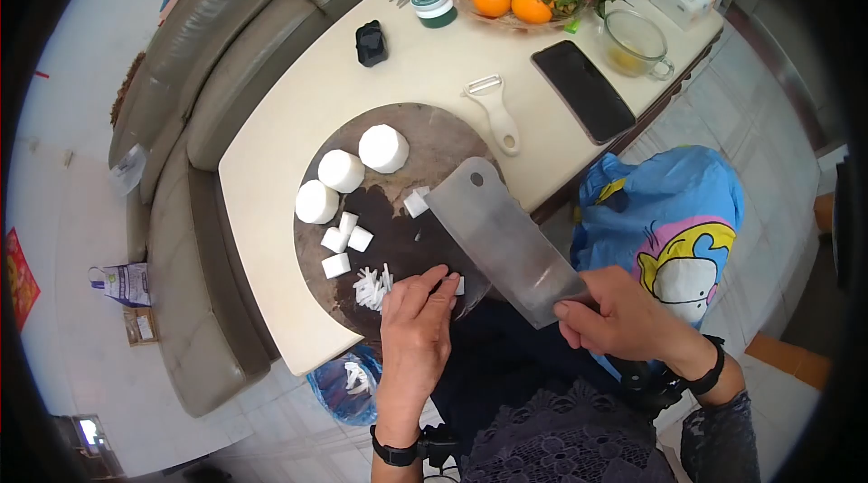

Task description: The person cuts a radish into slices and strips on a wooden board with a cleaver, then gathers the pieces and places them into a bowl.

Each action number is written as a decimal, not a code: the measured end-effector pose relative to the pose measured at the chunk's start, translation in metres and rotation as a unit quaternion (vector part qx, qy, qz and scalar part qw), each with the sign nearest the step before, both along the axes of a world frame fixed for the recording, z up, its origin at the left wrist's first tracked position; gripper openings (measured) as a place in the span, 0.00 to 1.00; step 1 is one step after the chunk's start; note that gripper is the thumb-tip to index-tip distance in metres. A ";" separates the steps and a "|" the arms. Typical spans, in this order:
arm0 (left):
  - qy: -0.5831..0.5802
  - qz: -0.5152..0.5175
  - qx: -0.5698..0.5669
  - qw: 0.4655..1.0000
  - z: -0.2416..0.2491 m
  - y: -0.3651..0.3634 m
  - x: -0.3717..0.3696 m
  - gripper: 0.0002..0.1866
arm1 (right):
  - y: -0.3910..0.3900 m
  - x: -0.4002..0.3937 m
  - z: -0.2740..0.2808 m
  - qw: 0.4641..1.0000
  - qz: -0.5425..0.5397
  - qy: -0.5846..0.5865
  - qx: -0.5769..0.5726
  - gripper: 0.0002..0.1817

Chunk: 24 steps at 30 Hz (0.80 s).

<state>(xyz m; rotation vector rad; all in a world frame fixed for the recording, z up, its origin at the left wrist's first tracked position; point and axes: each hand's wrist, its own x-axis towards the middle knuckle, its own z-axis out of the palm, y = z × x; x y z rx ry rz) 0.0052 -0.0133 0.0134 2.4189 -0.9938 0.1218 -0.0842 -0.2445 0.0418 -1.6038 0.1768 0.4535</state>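
Observation:
My right hand (624, 311) is closed round the handle of a broad metal cleaver (502, 243), its blade slanting over the right side of a round dark chopping board (407, 121). At the board's near edge, my left hand (416, 325) has its fingers bent together on a small white radish piece (460, 286), mostly hidden by them. Beside those fingers lies a heap of white radish strips (369, 290). Several radish blocks (335, 265) sit left of centre, and another block (416, 202) touches or nearly touches the blade. Three thick radish rounds (341, 171) stand along the far left.
Beyond the board are a white peeler (494, 112), a phone (583, 90), a glass cup (633, 45), a fruit bowl (470, 9) and a green-lidded jar (433, 6). A blue bag with scraps (348, 388) hangs below the table edge. Blue patterned cloth (660, 176) lies right.

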 end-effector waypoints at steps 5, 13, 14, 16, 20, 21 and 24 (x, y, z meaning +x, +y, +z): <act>0.027 -0.030 -0.008 0.999 0.002 0.003 0.002 0.13 | -0.005 -0.013 0.006 0.996 0.014 -0.029 -0.088 0.11; -0.035 -0.011 -0.004 0.999 -0.008 0.006 -0.023 0.18 | -0.005 -0.023 0.040 0.875 0.269 -0.176 -0.361 0.14; -0.044 -0.009 -0.004 0.999 -0.006 0.004 -0.025 0.18 | -0.006 -0.023 0.047 0.875 0.270 -0.174 -0.362 0.14; -0.052 -0.008 -0.004 0.999 -0.006 0.003 -0.027 0.19 | -0.008 -0.021 0.057 0.860 0.315 -0.166 -0.365 0.15; -0.042 -0.001 -0.014 0.999 -0.003 0.001 -0.030 0.17 | -0.007 -0.026 0.064 0.850 0.314 -0.173 -0.387 0.16; -0.038 0.008 -0.025 0.999 -0.003 0.000 -0.030 0.16 | -0.005 -0.025 0.065 0.849 0.312 -0.178 -0.389 0.15; -0.036 0.003 -0.027 0.999 -0.008 0.004 -0.030 0.17 | -0.006 -0.020 0.067 0.851 0.312 -0.185 -0.378 0.14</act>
